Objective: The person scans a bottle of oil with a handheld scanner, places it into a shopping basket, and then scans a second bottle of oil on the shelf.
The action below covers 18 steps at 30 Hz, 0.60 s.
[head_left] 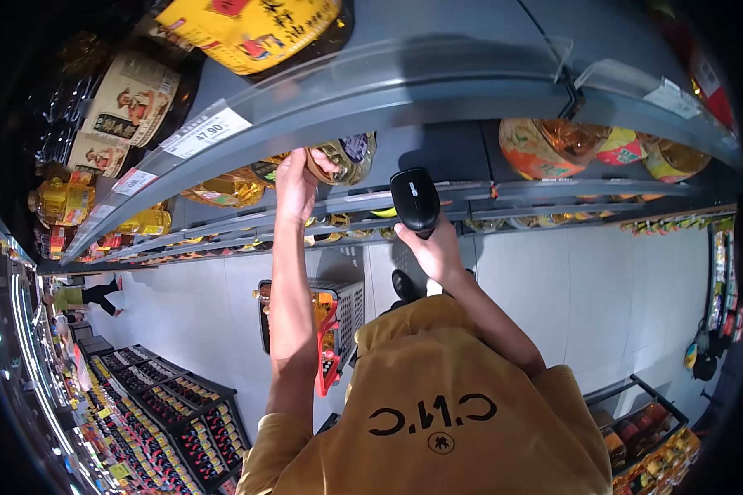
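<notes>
My left hand (295, 188) reaches to the lower shelf, its fingers closed on the end of a clear oil bottle (357, 157) with a purple-and-white label. Part of that bottle is hidden under the shelf edge above. A black handheld barcode scanner (414, 200) is gripped in my right hand (437, 252), just in front of the shelf and to the right of the bottle. Other oil bottles (227, 190) lie in view to the left of my left hand.
A grey shopping basket (351, 304) with a red handle (328, 351) stands on the floor, with oil bottles inside. Shelf edges (470, 91) with price tags (206, 129) run overhead. Bottle racks (173, 396) stand lower left; another person (87, 295) is far left.
</notes>
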Tool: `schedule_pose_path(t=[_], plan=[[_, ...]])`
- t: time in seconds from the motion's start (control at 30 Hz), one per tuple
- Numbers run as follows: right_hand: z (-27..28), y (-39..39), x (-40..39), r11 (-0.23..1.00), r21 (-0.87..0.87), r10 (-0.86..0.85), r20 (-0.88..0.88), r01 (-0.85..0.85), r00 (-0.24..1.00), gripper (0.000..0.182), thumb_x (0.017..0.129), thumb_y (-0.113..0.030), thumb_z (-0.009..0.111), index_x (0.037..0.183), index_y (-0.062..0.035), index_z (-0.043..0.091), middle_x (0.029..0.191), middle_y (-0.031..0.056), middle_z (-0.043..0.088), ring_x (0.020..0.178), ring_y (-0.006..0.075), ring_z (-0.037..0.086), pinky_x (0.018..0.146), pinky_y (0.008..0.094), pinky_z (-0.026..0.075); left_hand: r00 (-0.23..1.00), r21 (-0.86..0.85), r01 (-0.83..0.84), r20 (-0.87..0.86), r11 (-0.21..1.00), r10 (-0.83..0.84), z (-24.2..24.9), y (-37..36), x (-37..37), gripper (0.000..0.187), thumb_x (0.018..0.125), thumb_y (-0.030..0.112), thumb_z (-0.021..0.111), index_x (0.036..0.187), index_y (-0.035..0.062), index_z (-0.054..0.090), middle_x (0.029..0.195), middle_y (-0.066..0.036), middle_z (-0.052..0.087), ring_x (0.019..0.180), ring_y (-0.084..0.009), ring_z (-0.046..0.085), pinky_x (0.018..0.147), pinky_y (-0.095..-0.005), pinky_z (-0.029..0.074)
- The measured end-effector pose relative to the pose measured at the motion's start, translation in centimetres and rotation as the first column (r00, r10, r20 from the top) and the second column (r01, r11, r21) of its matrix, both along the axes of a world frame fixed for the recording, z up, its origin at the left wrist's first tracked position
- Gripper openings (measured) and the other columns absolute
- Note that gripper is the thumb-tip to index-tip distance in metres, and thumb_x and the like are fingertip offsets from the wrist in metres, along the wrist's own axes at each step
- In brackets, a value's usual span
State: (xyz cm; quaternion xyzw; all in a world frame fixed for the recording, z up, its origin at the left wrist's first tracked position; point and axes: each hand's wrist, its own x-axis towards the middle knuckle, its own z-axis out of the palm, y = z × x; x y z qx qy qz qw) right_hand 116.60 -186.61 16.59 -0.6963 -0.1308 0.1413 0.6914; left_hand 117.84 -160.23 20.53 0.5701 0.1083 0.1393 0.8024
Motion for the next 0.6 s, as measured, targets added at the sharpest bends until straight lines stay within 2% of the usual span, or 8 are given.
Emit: schedule_pose_path(t=[0.1, 0.13, 0.17, 0.37, 0.4, 0.5, 0.53, 0.6], plan=[[2.5, 1.1, 1.2, 0.999, -0.036, 0.01, -0.259, -0.02, 0.966, 0.023, 0.086, -0.017, 0.074, 0.097, -0.0021, 0.06, 0.072, 0.0005, 0.061, 0.062, 0.0063, 0.056, 0.056, 0.0266, 0.046, 1.0, 0.013, 0.002, -0.01, 1.0, -0.002, -0.2, 0.2, -0.2, 0.044, 0.106, 0.041, 0.045, 0.094, 0.0013, 0.06, 0.083, -0.011, 0.063, 0.078, -0.0227, 0.062, 0.08, -0.0419, 0.054], [1.8, 2.1, 1.7, 1.0, 0.004, -0.027, -0.084, 0.027, 0.996, 0.022, 0.086, -0.018, 0.073, 0.093, -0.0026, 0.059, 0.067, -0.0012, 0.057, 0.053, 0.0051, 0.051, 0.049, 0.0253, 0.042, 1.0, -0.012, -0.009, 0.01, 1.0, 0.009, -0.2, 0.0, -0.1, 0.041, 0.106, 0.037, 0.047, 0.095, 0.0009, 0.064, 0.08, -0.011, 0.068, 0.075, -0.021, 0.067, 0.077, -0.0337, 0.054], [2.0, 2.8, 2.3, 0.999, 0.009, -0.042, -0.084, 0.043, 0.996, 0.023, 0.086, -0.018, 0.073, 0.092, -0.0027, 0.058, 0.067, -0.0013, 0.056, 0.053, 0.0055, 0.051, 0.049, 0.0253, 0.042, 1.0, -0.013, -0.013, 0.009, 1.0, 0.013, -0.2, 0.0, -0.1, 0.041, 0.106, 0.036, 0.047, 0.095, 0.0009, 0.064, 0.08, -0.011, 0.068, 0.075, -0.0204, 0.067, 0.076, -0.033, 0.054], [3.3, 7.4, 5.1, 0.984, 0.109, -0.13, -0.13, 0.144, 0.983, 0.025, 0.085, -0.017, 0.075, 0.091, -0.0037, 0.055, 0.065, -0.0009, 0.055, 0.05, 0.0072, 0.05, 0.048, 0.0248, 0.041, 1.0, -0.016, 0.001, 0.021, 1.0, -0.001, -0.1, 0.1, -0.1, 0.038, 0.105, 0.035, 0.049, 0.097, 0.0009, 0.064, 0.08, -0.011, 0.069, 0.073, -0.0177, 0.067, 0.073, -0.0306, 0.054], [4.4, 8.1, 5.2, 0.968, 0.195, -0.109, -0.228, 0.156, 0.967, 0.025, 0.085, -0.015, 0.076, 0.092, -0.0032, 0.054, 0.064, -0.0003, 0.055, 0.05, 0.0078, 0.05, 0.046, 0.025, 0.041, 0.999, -0.035, 0.0, 0.038, 0.999, 0.001, -0.4, 0.1, -0.1, 0.038, 0.105, 0.035, 0.05, 0.096, 0.0011, 0.064, 0.079, -0.01, 0.069, 0.072, -0.0174, 0.066, 0.073, -0.0305, 0.054], [4.4, 10.6, 6.3, 0.952, 0.228, -0.158, -0.21, 0.206, 0.965, 0.024, 0.085, -0.014, 0.075, 0.092, -0.0031, 0.055, 0.065, 0.0007, 0.056, 0.049, 0.0084, 0.051, 0.046, 0.0253, 0.041, 0.997, -0.019, 0.019, 0.073, 1.0, -0.018, -0.7, 0.1, 0.0, 0.037, 0.105, 0.034, 0.051, 0.094, 0.0015, 0.064, 0.077, -0.009, 0.068, 0.071, -0.0168, 0.066, 0.072, -0.0302, 0.054], [3.8, 11.5, 6.8, 0.945, 0.25, -0.156, -0.214, 0.209, 0.964, 0.03, 0.083, -0.017, 0.075, 0.101, -0.0035, 0.055, 0.075, 0.0023, 0.059, 0.053, 0.0106, 0.054, 0.047, 0.0279, 0.044, 0.998, -0.013, 0.019, 0.065, 1.0, -0.019, -0.6, 0.1, 0.0, 0.036, 0.105, 0.034, 0.051, 0.092, 0.0023, 0.064, 0.075, -0.007, 0.066, 0.072, -0.0161, 0.066, 0.071, -0.029, 0.053], [3.2, 12.8, 7.4, 0.939, 0.262, -0.15, -0.271, 0.222, 0.951, 0.031, 0.083, -0.017, 0.075, 0.102, -0.0031, 0.054, 0.075, 0.0026, 0.06, 0.053, 0.0107, 0.054, 0.046, 0.0274, 0.043, 0.999, -0.012, 0.001, 0.036, 1.0, -0.001, -0.6, 0.1, 0.2, 0.037, 0.105, 0.034, 0.05, 0.089, 0.0026, 0.063, 0.074, -0.007, 0.065, 0.069, -0.0155, 0.063, 0.07, -0.0286, 0.051]])
